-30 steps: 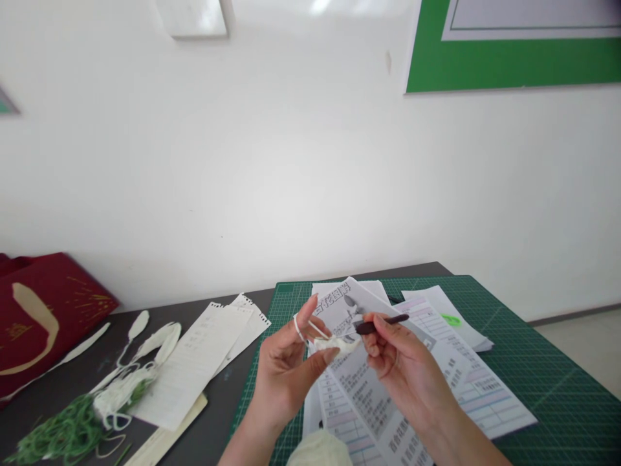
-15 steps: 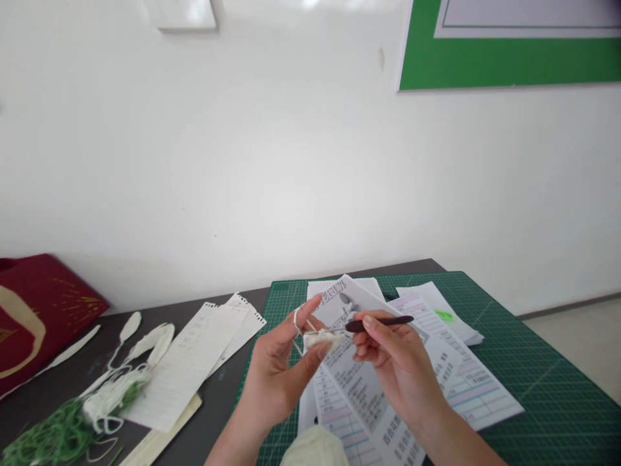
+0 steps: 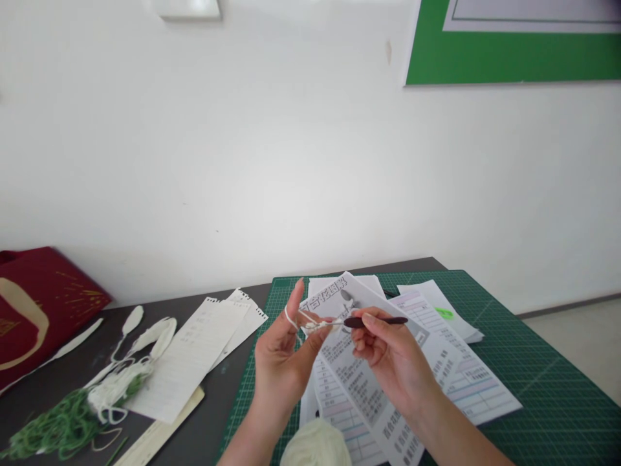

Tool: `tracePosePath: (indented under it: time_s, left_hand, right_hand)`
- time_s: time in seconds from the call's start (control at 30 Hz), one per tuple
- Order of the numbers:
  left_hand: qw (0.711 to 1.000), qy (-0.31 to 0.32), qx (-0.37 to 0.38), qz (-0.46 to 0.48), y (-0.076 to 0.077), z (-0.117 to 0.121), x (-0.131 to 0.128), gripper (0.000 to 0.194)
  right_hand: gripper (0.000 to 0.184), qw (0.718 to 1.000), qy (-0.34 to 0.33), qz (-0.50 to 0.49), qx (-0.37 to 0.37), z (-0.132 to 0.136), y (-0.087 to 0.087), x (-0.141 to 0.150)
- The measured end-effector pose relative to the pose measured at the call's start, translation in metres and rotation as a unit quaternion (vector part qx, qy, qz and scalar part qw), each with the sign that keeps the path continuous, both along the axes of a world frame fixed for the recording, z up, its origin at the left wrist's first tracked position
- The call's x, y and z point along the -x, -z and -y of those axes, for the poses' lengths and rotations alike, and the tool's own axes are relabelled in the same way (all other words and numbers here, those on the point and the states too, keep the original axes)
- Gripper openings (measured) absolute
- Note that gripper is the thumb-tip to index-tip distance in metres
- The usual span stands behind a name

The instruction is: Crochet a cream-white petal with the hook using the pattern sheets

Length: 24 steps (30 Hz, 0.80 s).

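Cream-white yarn, wound into a ball (image 3: 316, 446), sits nearest me at the bottom of my view, in front of the lower part of the printed sheets (image 3: 359, 382). At my left front lie a tangle of green yarn (image 3: 58, 424) and a bundle of white yarn (image 3: 114, 396) touching it, with a pale strip (image 3: 162, 430) partly under some handwritten pages (image 3: 189, 359).

Above the printed sheets, my two hands are close together. My left hand (image 3: 286, 362) pinches a small white stitched piece (image 3: 317, 327) between thumb and fingers, its index finger raised with a strand looped around it. My right hand (image 3: 392, 356) grips the dark handle of a hook (image 3: 378, 321) between thumb and fingers, the other fingers curled; its thin metal shaft reaches to the stitched piece, though I cannot make out the tip.

The printed sheets overlap on a green cutting mat (image 3: 538, 395), which lies on the dark surface (image 3: 233, 388). Farther over, a lime-green item (image 3: 444, 313) rests on papers to the right, and a maroon bag (image 3: 53, 285) lies to the left. Behind everything stands the white wall (image 3: 291, 142), bearing a green-bordered board (image 3: 490, 58) at upper right.
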<state>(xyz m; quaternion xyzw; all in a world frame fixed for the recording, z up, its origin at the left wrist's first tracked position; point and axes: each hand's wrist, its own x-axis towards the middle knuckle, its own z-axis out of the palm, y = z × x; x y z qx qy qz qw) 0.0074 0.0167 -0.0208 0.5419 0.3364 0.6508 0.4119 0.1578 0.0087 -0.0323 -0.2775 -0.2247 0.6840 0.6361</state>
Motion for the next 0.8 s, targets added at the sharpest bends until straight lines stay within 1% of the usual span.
tracePosePath:
  time_s: [0.07,0.13,0.2,0.27,0.33,0.4,0.47,0.5,0.53,0.57,0.63,0.67,0.7,0.73,0.77,0.8]
  left_hand:
    - [0.999,-0.009,0.003,0.032,0.004,0.002,-0.005,0.064]
    - [0.999,-0.003,0.010,0.046,0.007,0.003,-0.008,0.065]
    - [0.999,0.007,0.008,0.044,0.010,0.004,-0.009,0.065]
    - [0.999,0.005,-0.010,0.032,0.012,0.003,-0.009,0.067]
    - [0.999,-0.012,-0.025,0.022,0.016,0.002,-0.010,0.069]
    - [0.999,-0.042,-0.024,0.025,0.018,0.002,-0.012,0.070]
    - [0.997,-0.064,0.007,0.031,0.019,0.003,-0.015,0.070]
    - [0.997,-0.066,0.030,0.039,0.018,0.004,-0.016,0.070]
    - [0.995,-0.059,0.057,0.054,0.015,0.005,-0.017,0.071]
    - [0.992,-0.044,0.089,0.077,0.012,0.006,-0.018,0.073]
    - [0.977,0.004,0.161,0.138,0.004,0.006,-0.017,0.079]
    - [0.966,0.030,0.194,0.169,0.000,0.006,-0.016,0.082]
    - [0.954,0.055,0.221,0.192,-0.004,0.005,-0.014,0.085]
    - [0.945,0.078,0.242,0.207,-0.007,0.004,-0.012,0.086]
    - [0.938,0.098,0.255,0.215,-0.010,0.003,-0.010,0.086]
    - [0.933,0.115,0.262,0.219,-0.011,0.001,-0.008,0.084]
  right_hand:
    - [0.017,1.000,0.005,-0.007,0.004,0.000,0.000,0.000]
    - [0.017,1.000,0.007,-0.002,-0.005,0.000,0.000,0.000]
    - [0.017,1.000,0.008,0.010,-0.019,0.001,0.000,0.000]
    - [0.017,0.999,0.018,0.028,-0.038,0.002,0.000,0.000]
    - [0.016,0.996,0.044,0.056,-0.062,0.004,0.001,0.002]
    - [0.014,0.987,0.074,0.102,-0.096,0.007,0.001,0.004]
    - [0.011,0.967,0.119,0.174,-0.142,0.011,0.002,0.005]
    - [0.013,0.946,0.143,0.226,-0.181,0.013,0.003,0.005]
    - [0.019,0.915,0.165,0.284,-0.235,0.015,0.005,0.005]
    - [0.028,0.872,0.183,0.342,-0.299,0.016,0.007,0.004]
    - [0.046,0.762,0.195,0.436,-0.437,0.017,0.013,0.000]
    - [0.053,0.712,0.195,0.465,-0.490,0.016,0.016,-0.001]
    - [0.058,0.674,0.197,0.481,-0.525,0.015,0.017,-0.003]
    - [0.062,0.653,0.199,0.488,-0.544,0.014,0.019,-0.005]
    - [0.062,0.649,0.198,0.488,-0.549,0.013,0.019,-0.006]
    - [0.061,0.661,0.196,0.479,-0.543,0.012,0.018,-0.006]
